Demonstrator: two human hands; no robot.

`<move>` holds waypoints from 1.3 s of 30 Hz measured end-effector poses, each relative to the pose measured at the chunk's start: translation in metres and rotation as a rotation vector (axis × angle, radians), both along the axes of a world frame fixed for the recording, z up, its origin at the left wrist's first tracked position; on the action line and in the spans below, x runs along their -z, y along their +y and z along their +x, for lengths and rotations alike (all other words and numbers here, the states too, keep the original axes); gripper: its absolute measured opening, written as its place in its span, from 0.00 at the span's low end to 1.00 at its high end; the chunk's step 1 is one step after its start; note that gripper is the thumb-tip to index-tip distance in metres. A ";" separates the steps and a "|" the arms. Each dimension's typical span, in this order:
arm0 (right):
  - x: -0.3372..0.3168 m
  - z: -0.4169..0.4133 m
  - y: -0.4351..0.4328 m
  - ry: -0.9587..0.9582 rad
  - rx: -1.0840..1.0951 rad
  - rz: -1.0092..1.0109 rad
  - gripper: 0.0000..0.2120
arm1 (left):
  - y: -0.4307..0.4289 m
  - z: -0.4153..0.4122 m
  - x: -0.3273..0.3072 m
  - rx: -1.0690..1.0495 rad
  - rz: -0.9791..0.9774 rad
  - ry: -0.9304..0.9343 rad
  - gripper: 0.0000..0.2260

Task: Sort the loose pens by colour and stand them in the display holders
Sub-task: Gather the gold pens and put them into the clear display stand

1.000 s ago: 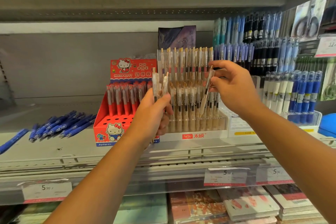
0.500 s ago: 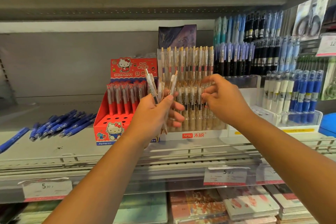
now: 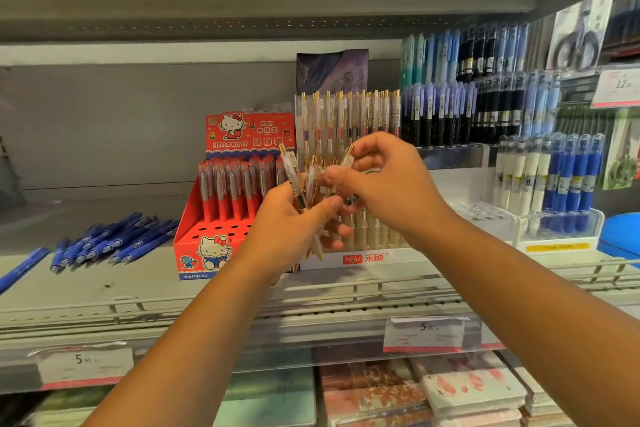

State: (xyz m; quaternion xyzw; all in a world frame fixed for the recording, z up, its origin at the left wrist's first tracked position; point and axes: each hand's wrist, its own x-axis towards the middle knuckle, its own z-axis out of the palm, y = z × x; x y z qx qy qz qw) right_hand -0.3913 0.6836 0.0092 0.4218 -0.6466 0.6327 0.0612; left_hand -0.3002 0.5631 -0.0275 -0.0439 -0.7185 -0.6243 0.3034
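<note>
At a shop shelf (image 3: 138,288), a person sorts stationery, 2 hands meeting in front of the stock. The left hand (image 3: 291,229) is wrapped round a bunch of clear pens (image 3: 294,177) with gold clips and gold tips. The bunch is held roughly upright and fanned, just in front of the clear tiered holder (image 3: 367,258) on its white "hesu" base. The right hand (image 3: 394,191), fingers curled, pinches the upper end of 1 pen (image 3: 347,159) from that bunch, its gold top showing above the fingers.

The step in hand appears to be picking a single pen out of the bunch for the holder behind. That holder's 2 visible tiers are already lined with matching clear, gold-clipped pens, and the hands hide any free slots. The next move likely calls for drawing that pen clear of its neighbours without loosening the rest. The ink colour would then need checking through the barrel before the pen goes tip-down into an empty hole among its like.

To the left, a red Hello Kitty box (image 3: 214,246) holds red pens, with several front holes vacant. The loose blue pens (image 3: 114,239) lie flat on the shelf, well apart from any holder and apparently not yet sorted.
</note>
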 end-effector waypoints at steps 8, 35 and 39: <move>0.000 -0.014 0.014 -0.061 -0.071 -0.051 0.14 | -0.004 -0.004 0.001 -0.063 0.071 -0.066 0.08; 0.020 -0.065 0.026 0.354 0.387 0.266 0.14 | -0.004 -0.006 -0.003 -0.175 0.078 -0.033 0.07; 0.019 -0.065 0.027 0.335 0.394 0.304 0.14 | -0.002 -0.004 -0.002 -0.191 0.039 0.008 0.11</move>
